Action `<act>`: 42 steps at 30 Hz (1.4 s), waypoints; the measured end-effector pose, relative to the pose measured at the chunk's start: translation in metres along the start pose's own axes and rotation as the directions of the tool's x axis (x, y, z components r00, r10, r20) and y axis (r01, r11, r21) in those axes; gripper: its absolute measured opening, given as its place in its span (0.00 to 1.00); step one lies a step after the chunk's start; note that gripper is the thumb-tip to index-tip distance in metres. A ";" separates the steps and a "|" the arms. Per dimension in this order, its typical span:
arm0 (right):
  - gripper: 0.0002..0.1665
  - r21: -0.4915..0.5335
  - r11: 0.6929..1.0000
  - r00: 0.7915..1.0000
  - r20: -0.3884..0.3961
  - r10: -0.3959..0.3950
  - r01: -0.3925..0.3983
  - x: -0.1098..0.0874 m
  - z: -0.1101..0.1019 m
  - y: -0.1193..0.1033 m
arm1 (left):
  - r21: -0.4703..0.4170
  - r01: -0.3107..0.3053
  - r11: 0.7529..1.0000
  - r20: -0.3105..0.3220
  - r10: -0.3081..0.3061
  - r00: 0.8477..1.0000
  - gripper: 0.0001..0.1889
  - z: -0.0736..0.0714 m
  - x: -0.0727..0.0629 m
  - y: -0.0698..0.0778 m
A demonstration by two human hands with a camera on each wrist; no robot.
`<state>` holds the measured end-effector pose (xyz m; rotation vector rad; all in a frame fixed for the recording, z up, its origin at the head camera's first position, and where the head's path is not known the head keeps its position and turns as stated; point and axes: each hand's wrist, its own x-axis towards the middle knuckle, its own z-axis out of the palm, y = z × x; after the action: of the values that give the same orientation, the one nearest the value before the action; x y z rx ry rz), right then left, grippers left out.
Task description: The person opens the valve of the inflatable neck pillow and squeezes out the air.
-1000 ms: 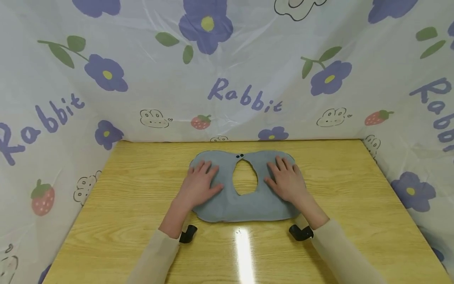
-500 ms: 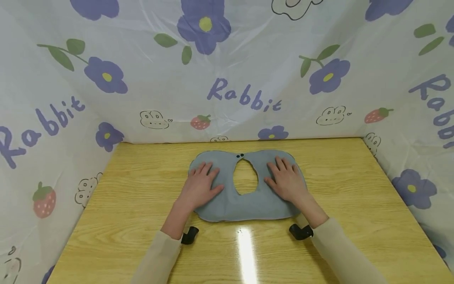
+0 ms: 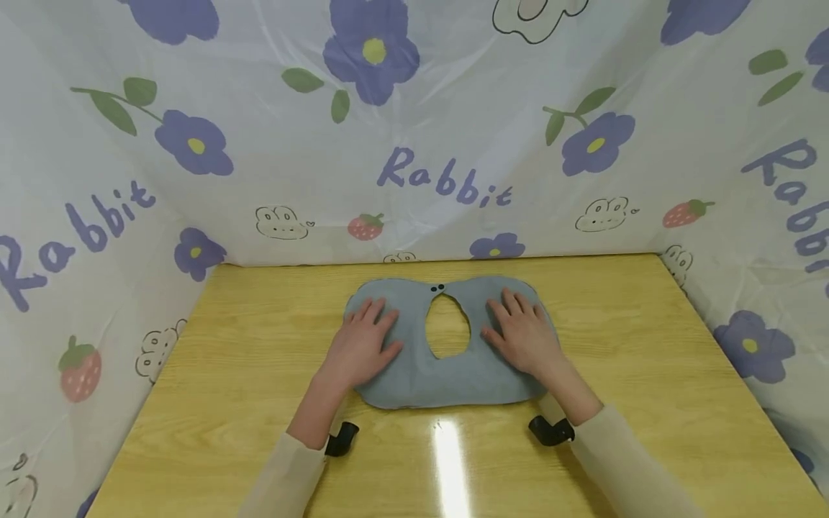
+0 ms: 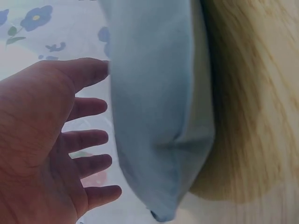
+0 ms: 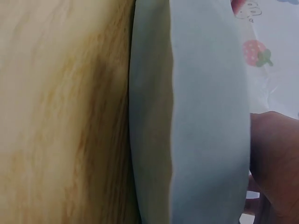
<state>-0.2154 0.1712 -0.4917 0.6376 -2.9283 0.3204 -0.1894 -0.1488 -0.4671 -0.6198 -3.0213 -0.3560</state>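
Observation:
A grey-blue neck pillow (image 3: 443,381) lies flat on the table, with a rounded hole in its middle. Two black snap buttons (image 3: 437,288) sit close together at its far edge. Over the pillow's left half is my left hand (image 3: 363,345), fingers spread; in the left wrist view the thumb (image 4: 88,72) reaches the cloth while the lower fingertips show a small gap from it. My right hand (image 3: 526,334) rests on the right half with extended fingers. The right wrist view shows the pillow's side (image 5: 205,112) hiding most of that hand's fingers.
A wooden table (image 3: 227,388) carries the pillow, its back edge meeting a white curtain (image 3: 453,122) printed with flowers, rabbits and strawberries. The curtain also stands at both sides. Black wrist mounts (image 3: 550,430) hang beneath the wrists.
The head view has tilted slightly. My left hand has shifted a little to the left over the pillow; the right hand and pillow stay practically in place.

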 end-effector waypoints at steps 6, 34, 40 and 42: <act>0.34 0.015 0.999 0.999 -0.014 -0.034 0.034 -0.009 -0.001 -0.008 | -0.014 -0.004 1.000 -0.043 0.004 0.999 0.30 -0.004 -0.013 0.003; 0.32 -0.081 0.997 1.000 -0.027 -0.001 -0.001 -0.018 0.006 -0.012 | -0.009 -0.009 1.000 -0.043 0.008 0.999 0.26 0.013 -0.023 0.005; 0.32 -0.059 0.998 1.000 -0.006 0.009 -0.010 -0.018 0.007 -0.010 | -0.012 -0.016 1.000 -0.055 0.016 0.998 0.27 0.014 -0.022 0.005; 0.32 -0.052 0.999 1.000 -0.007 0.008 -0.008 -0.018 0.007 -0.010 | -0.013 -0.016 1.000 -0.055 0.015 0.998 0.27 0.013 -0.022 0.006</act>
<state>-0.1954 0.1680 -0.4996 0.6165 -2.9226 0.2465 -0.1666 -0.1491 -0.4806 -0.6238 -2.9623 -0.3867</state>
